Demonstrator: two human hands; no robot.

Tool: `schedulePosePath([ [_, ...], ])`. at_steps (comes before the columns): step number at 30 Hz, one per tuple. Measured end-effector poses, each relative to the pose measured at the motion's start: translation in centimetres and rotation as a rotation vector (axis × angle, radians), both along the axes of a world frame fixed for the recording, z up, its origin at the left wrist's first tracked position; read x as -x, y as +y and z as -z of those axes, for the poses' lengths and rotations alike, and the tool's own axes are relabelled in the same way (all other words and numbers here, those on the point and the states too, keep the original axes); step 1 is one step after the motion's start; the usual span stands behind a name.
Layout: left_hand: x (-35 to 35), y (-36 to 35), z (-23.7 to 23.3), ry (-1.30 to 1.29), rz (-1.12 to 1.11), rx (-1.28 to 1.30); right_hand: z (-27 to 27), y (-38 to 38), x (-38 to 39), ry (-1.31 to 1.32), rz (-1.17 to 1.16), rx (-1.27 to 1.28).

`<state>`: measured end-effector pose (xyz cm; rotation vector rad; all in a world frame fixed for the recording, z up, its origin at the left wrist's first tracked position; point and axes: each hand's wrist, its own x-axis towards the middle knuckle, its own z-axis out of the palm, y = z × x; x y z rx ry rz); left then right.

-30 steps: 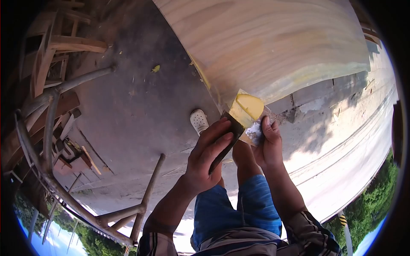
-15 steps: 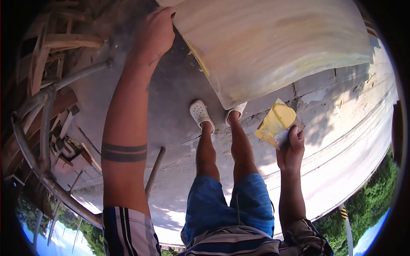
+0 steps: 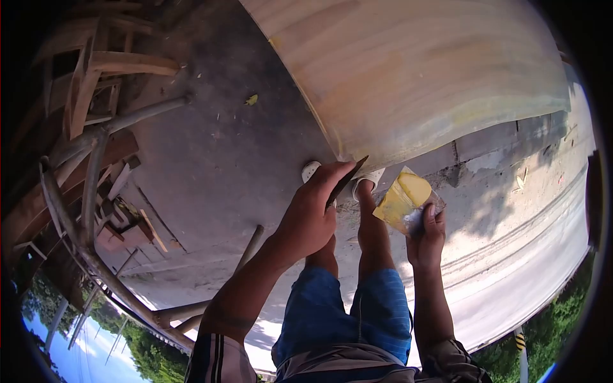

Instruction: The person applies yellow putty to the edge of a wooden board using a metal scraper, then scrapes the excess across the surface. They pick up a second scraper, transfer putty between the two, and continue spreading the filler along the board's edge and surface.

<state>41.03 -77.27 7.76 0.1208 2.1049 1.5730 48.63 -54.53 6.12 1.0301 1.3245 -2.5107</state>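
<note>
My left hand [image 3: 313, 207] is closed around a dark, thin scraper [image 3: 347, 182], seen nearly edge-on, its tip pointing up and right. The tip overlaps the near corner of a large pale panel [image 3: 421, 70], whose surface carries streaks and smears of yellowish filler. My right hand [image 3: 428, 236] grips the lower right edge of a small flat palette [image 3: 391, 207], thumb on top. On that palette sits a smooth mound of yellow putty [image 3: 414, 189], with thinner smears beside it.
Below the panel is a grey concrete floor [image 3: 223, 159] with a leaf [image 3: 251, 99] on it. Bent metal tubing [image 3: 96, 172] and wooden frames [image 3: 131, 62] stand at the left. My feet in white clogs [image 3: 375, 177] are near the panel's corner.
My left hand has come down and right with the scraper, from the panel's far left edge to its near corner. My right hand and the palette have shifted slightly left and down.
</note>
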Motion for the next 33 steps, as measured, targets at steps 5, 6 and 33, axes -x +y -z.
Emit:
schedulePosePath([
  [5,-4.0,1.0,0.3,0.335,0.046,-0.197,0.2,-2.1,2.7,0.016,0.001,0.073],
  [6,-4.3,0.7,1.7,0.325,0.022,-0.157,-0.4,-2.5,3.2,0.033,0.006,0.085],
  [33,-1.3,2.0,4.4,0.227,0.243,0.394,-0.7,1.3,0.8,-0.008,-0.059,0.04],
])
